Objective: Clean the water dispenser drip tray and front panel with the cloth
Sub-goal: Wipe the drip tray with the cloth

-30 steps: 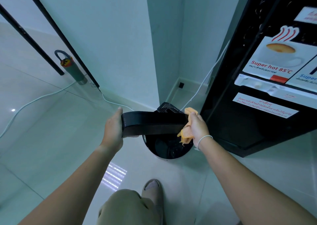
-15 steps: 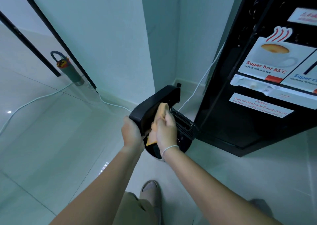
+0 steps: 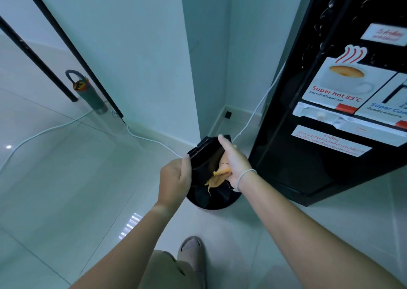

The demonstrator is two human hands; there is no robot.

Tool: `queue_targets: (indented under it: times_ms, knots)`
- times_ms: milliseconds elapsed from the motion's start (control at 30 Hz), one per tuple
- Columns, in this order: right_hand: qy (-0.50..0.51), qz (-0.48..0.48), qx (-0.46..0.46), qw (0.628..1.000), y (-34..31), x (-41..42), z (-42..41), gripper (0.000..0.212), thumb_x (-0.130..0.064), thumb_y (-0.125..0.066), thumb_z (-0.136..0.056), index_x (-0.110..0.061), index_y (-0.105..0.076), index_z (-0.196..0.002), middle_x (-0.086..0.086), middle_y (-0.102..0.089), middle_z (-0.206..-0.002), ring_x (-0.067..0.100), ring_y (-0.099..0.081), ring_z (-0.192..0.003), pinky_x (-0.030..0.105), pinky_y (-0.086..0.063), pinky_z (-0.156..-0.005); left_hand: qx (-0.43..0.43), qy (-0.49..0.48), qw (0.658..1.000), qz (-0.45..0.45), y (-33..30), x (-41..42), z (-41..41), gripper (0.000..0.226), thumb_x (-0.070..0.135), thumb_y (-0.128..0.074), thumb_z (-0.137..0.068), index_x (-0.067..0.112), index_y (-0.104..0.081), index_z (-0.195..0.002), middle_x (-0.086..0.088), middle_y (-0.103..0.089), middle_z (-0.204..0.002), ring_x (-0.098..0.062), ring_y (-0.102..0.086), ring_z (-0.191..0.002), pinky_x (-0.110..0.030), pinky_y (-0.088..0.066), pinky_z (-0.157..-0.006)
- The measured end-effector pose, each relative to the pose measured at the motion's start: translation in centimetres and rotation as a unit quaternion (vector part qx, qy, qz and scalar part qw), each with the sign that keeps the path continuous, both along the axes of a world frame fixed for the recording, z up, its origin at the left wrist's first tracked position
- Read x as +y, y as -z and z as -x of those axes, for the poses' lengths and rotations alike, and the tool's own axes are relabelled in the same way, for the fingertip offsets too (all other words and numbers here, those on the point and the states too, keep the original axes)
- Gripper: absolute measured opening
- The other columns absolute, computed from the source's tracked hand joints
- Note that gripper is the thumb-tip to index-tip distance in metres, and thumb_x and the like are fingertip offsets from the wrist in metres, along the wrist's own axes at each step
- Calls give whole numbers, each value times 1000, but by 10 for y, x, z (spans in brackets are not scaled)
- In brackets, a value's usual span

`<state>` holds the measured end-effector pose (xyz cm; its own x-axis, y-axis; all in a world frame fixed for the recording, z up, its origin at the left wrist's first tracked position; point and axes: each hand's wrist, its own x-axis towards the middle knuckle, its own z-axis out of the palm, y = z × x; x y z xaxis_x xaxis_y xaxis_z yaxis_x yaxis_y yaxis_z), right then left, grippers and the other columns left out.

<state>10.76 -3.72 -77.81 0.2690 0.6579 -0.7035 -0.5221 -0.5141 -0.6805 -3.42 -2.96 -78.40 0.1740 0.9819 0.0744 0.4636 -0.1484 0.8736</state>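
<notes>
The black water dispenser (image 3: 343, 90) stood at two o'clock. The round black bin (image 3: 211, 198) sat at centre; above it the drip tray (image 3: 204, 158) was held tilted. The left hand (image 3: 175, 178) gripped its seven o'clock edge; the right hand (image 3: 234, 163) pressed the orange cloth (image 3: 217, 179) against the tray, fingers curled round it.

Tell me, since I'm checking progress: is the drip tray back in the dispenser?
No, both hands hold the drip tray above the black bin, beside the dispenser.
</notes>
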Motion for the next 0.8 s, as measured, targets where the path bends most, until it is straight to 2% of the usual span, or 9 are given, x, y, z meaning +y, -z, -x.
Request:
queue_targets:
  times_ms: [67,167,233,300,367,467,533,667,800]
  knots:
    - [5,8,-14,1000,12,-5,-1,48,-39,-73,-61,-16,-50,-97,19,-59,-92,30,-57,-74,38,-49,-68,22,50,997,-51,8,-1,1,49,34,-38,-91,11,-26,-50,3,-29,-48,-14,-32,-46,-33,-27,-48]
    - [41,8,-20,999,17,-10,-4,11,-11,-58,-77,-16,-49,-82,13,-56,-77,24,-54,-62,29,-46,-61,37,114,987,-107,13,-7,3,48,39,-37,-90,19,-33,-47,5,-42,-59,-16,-43,-55,-25,-34,-52]
    - [54,-5,-11,998,21,-13,-4,15,-5,-52,-80,-17,-47,-73,5,-50,-64,18,-48,-52,23,-40,-54,22,112,988,-103,17,-9,6,38,34,-43,-91,16,-54,-58,2,-52,-82,-9,-54,-72,-16,-40,-66]
    - [56,-15,-19,998,21,-15,-4,23,-3,-50,-82,-18,-43,-67,-2,-44,-52,10,-41,-40,19,-34,-47,-61,49,997,-12,12,-8,4,17,27,-47,-93,22,-62,-87,2,-53,-106,-8,-57,-88,-18,-45,-80]
    - [53,-25,-24,998,20,-18,-4,24,-2,-49,-83,-19,-45,-66,-6,-44,-45,8,-41,-37,18,-34,-44,-166,-10,971,171,-1,-4,-1,14,27,-47,-96,30,-56,-107,2,-56,-111,-12,-59,-87,-29,-47,-79]
    - [53,-47,-27,997,22,-23,0,18,-2,-51,-82,-18,-58,-81,2,-59,-68,20,-54,-67,27,-46,-61,-227,6,891,393,-14,8,-3,26,37,-41,-96,30,-66,-92,2,-64,-87,-20,-59,-78,-32,-44,-69]
    - [34,-61,-39,997,25,-27,4,24,-3,-53,-82,-16,-63,-100,7,-66,-88,24,-59,-81,36,-50,-76,-219,55,872,435,-13,13,-1,37,44,-38,-94,28,-70,-86,-4,-66,-85,-24,-61,-83,-32,-45,-71]
    - [21,-80,-78,994,27,-30,8,41,-2,-54,-84,-15,-58,-122,7,-67,-114,25,-63,-105,40,-49,-97,-270,67,827,489,-1,14,-2,46,53,-43,-87,24,-62,-117,-6,-64,-117,-26,-60,-108,-36,-50,-84]
    - [14,-127,-76,989,17,-30,11,48,4,-47,-88,-14,-49,-133,4,-56,-133,21,-53,-123,40,-39,-109,-323,31,784,530,8,9,-9,59,60,-44,-88,13,-64,-118,-14,-63,-122,-30,-62,-106,-45,-43,-102]
